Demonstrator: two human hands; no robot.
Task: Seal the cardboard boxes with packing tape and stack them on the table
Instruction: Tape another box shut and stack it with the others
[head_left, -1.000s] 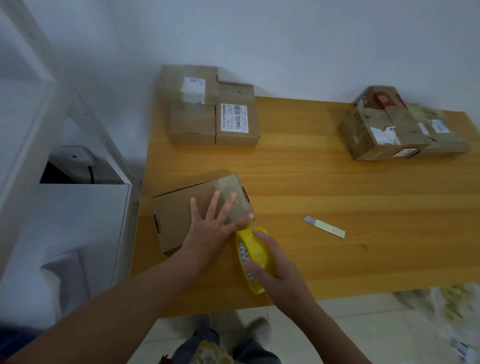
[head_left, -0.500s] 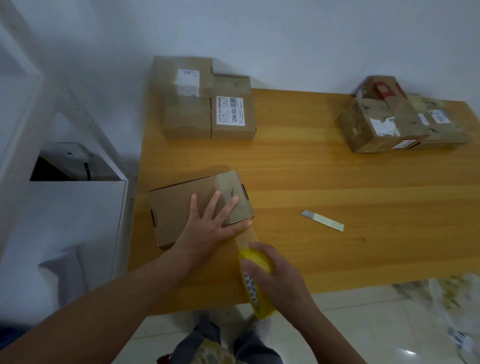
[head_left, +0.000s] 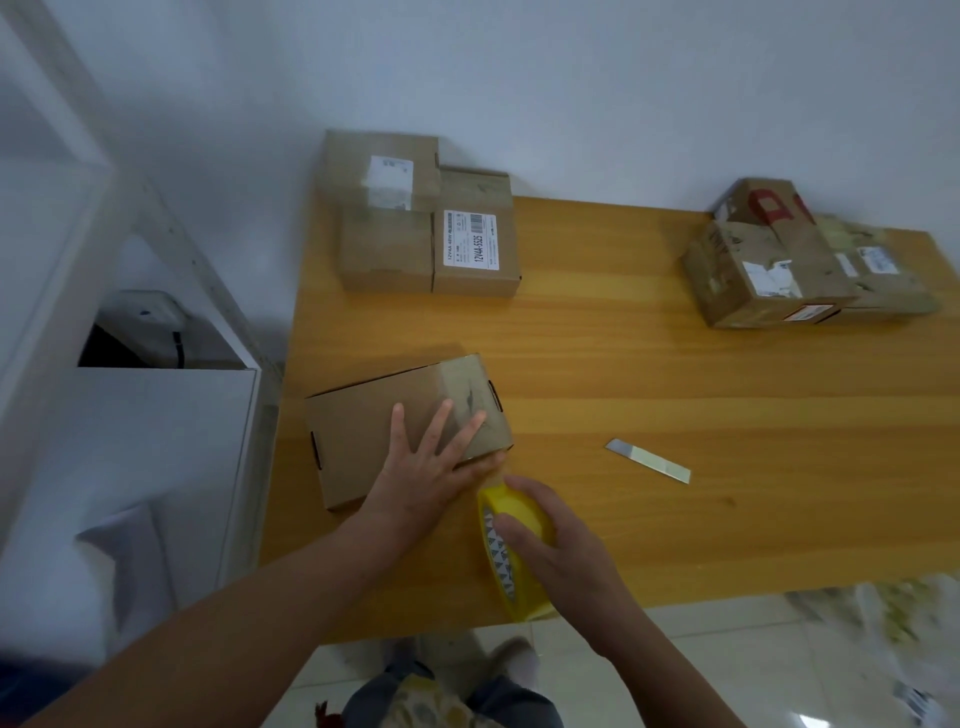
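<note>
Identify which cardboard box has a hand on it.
The plain box nearest the person, left hand flat on top, tape roll at its corner. The labelled boxes back left and the pile far right sit untouched.

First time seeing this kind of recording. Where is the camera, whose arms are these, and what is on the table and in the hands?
There is no machine: a person works with bare hands, filmed by one wide-angle camera worn on the head, looking down. The left hand lies flat, fingers spread, on a plain brown cardboard box at the near left of the orange wooden table. The right hand grips a yellow roll of packing tape beside that box's near corner; tape seems to run from roll to box. A small flat metal blade lies loose to the right. Two labelled brown boxes stand at the far left by the wall, and a cluster of worn boxes at the far right.
</note>
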